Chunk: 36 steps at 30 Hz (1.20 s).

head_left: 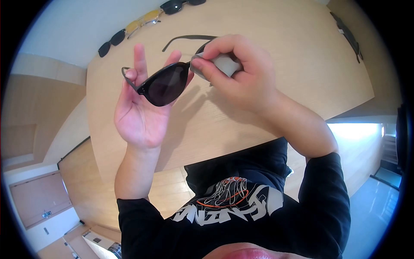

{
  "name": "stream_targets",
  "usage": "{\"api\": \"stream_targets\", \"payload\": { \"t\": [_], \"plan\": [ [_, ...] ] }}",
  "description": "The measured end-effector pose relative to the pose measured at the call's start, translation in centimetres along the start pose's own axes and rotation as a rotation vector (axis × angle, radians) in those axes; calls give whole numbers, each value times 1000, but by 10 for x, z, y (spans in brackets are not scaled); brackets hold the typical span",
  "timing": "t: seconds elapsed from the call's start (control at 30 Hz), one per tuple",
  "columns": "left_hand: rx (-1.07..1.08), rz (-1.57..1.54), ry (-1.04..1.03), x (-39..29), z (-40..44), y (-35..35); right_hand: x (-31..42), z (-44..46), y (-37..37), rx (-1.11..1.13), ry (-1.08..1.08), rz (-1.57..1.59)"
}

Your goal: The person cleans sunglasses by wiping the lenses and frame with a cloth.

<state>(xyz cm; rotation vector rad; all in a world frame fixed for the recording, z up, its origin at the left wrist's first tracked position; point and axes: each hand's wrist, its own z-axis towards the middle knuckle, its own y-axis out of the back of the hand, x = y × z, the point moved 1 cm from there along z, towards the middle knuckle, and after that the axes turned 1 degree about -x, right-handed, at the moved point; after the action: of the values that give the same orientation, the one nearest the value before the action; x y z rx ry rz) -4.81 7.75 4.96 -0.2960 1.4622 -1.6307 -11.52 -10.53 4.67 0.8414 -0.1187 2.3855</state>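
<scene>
A pair of black sunglasses (166,85) is held up above the wooden table, dark lens toward the camera, one temple arm reaching to the upper left. Palm up, my left hand (145,108) supports the glasses from behind at the left lens and hinge, with some fingers raised. My right hand (241,71) pinches a light grey cloth (224,64) around the other lens, close to the bridge. That lens is mostly hidden by the cloth and fingers.
Along the table's (267,142) far left edge lie black sunglasses (111,43), yellow-lens glasses (144,21) and more dark sunglasses (172,6). Another dark pair (347,36) rests at the far right edge. My torso is against the near edge.
</scene>
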Motion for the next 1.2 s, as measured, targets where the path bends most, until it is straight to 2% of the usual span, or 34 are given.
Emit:
{"api": "stream_targets", "payload": {
  "t": [0.1, 0.2, 0.3, 0.33, 0.43, 0.5, 0.6, 0.67, 0.8, 0.93, 1.03, 1.07, 1.17, 1.2],
  "plan": [
    [110, -122, 20, 0, 1, 5, 5, 0, 9, 89, -222, -94],
    [-127, -163, -27, -1, -1, -7, 13, 10, 16, -39, -495, 15],
    [-141, -152, -36, -3, -2, -6, -2, 12, 25, -142, -498, -48],
    [-141, -144, -36, -3, -2, -6, -6, 13, 27, -132, -398, -25],
    [-157, -110, -41, -2, -2, -6, -6, 12, 27, -5, -243, -69],
    [-201, -73, -55, -2, -2, -8, -3, 8, 17, 12, -202, 35],
    [-134, -145, -43, -1, -4, -6, 9, 3, 14, 109, -187, 73],
    [-81, -75, -52, -1, -3, -2, 9, 2, 14, 149, -166, 88],
    [68, 218, -101, -3, -3, 3, 7, 7, 21, 49, -373, 136],
    [166, 449, -155, -1, -6, -1, -11, 20, 31, -78, -489, -7],
    [299, 682, -176, 3, -9, 2, -14, 31, 41, -64, -705, -140],
    [361, 785, -187, 6, -10, 4, -18, 33, 40, -86, -643, -190],
    [496, 1024, -235, 17, -13, 5, -36, 36, 51, -150, -705, -182],
    [576, 1119, -248, 15, -12, 6, -48, 38, 52, -237, -612, 37]
  ]
}}
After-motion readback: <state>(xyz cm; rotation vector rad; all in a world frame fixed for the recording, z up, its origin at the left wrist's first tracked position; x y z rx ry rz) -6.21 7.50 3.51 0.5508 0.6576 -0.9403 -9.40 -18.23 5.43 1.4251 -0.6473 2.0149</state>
